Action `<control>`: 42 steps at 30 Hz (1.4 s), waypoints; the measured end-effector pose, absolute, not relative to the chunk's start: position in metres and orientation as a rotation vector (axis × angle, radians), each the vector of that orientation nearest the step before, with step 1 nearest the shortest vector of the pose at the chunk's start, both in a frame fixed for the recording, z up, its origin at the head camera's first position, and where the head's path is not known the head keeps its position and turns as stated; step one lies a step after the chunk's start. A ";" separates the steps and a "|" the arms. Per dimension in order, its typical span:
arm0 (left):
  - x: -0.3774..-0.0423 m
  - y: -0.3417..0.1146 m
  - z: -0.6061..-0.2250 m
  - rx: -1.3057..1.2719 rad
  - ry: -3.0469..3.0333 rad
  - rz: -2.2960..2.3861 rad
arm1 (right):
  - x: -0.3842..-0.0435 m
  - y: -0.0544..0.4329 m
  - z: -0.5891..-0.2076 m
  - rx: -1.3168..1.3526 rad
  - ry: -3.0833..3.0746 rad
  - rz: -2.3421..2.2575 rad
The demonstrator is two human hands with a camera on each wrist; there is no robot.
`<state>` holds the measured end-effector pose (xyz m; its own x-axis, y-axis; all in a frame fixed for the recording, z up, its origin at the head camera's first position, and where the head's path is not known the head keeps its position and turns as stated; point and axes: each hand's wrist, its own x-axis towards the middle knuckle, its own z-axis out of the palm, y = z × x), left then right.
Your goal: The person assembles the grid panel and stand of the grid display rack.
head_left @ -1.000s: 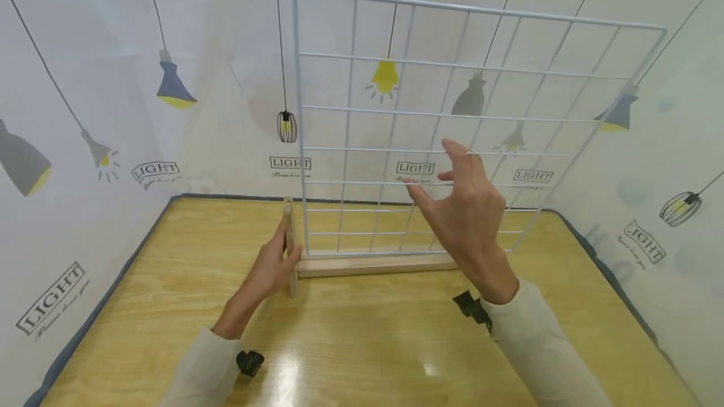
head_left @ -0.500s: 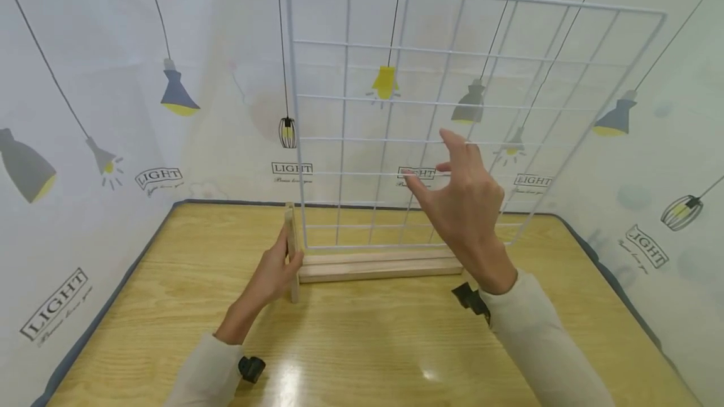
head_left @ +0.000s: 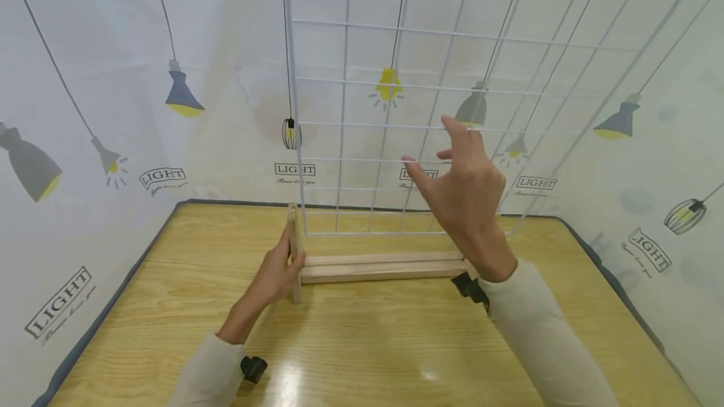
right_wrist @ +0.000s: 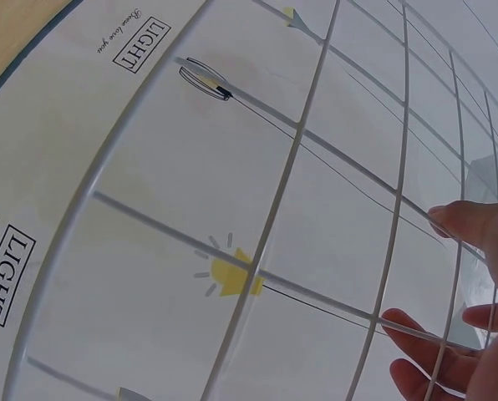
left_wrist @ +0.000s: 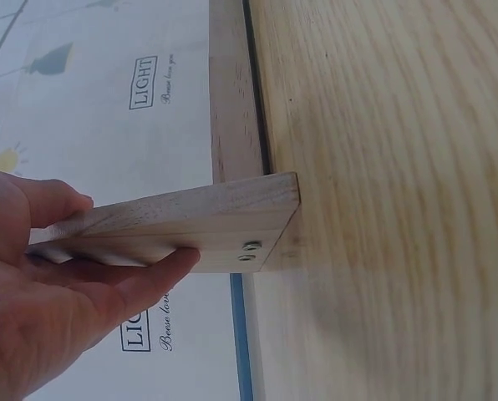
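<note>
The two wooden bars (head_left: pixel 384 269) lie side by side on the counter (head_left: pixel 362 338), and their right end is partly hidden by the right wrist. At their left end stands a wooden upright (left_wrist: pixel 224 227) with two screw heads (left_wrist: pixel 249 251) near its lower end. The left hand (head_left: pixel 278 269) grips this upright, with the thumb on one face and the fingers on the other.

The white wire grid (head_left: pixel 386 125) hangs tilted above the wooden bars, its lower edge apart from them. The right hand (head_left: pixel 472 196) holds the grid above the bars' right half, thumb and fingers spread wide among the wires. Whether the grid's left edge touches the upright, I cannot tell.

Beyond the bars is a pale wall covering (head_left: pixel 226 143) printed with hanging lamps and "LIGHT" labels.
</note>
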<state>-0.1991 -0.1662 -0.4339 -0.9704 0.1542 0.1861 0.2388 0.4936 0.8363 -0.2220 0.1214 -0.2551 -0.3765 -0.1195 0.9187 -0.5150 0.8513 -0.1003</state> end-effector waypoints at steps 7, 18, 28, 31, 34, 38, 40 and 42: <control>-0.202 -0.165 -0.434 -0.353 -2.647 -1.513 | -0.226 0.119 -0.252 0.470 -1.907 0.462; -0.205 -0.166 -0.433 -0.351 -2.642 -1.521 | -0.230 0.116 -0.253 0.439 -1.915 0.457; -0.204 -0.167 -0.435 -0.376 -2.633 -1.550 | -0.232 0.115 -0.251 0.430 -1.916 0.458; -0.203 -0.168 -0.435 -0.390 -2.619 -1.554 | -0.233 0.112 -0.250 0.420 -1.908 0.468; -0.203 -0.168 -0.436 -0.396 -2.616 -1.561 | -0.234 0.110 -0.249 0.416 -1.901 0.469; -0.203 -0.169 -0.435 -0.392 -2.619 -1.566 | -0.236 0.106 -0.247 0.407 -1.889 0.470; -0.203 -0.169 -0.435 -0.394 -2.616 -1.561 | -0.237 0.104 -0.246 0.396 -1.880 0.474; -0.204 -0.169 -0.435 -0.393 -2.609 -1.557 | -0.238 0.103 -0.245 0.386 -1.873 0.480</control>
<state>-0.2037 -0.1693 -0.4348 -0.9641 0.1786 0.1967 0.2579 0.4510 0.8545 -0.2380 0.1029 -0.2453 -0.3369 -0.0342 0.9409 -0.4827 0.8643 -0.1415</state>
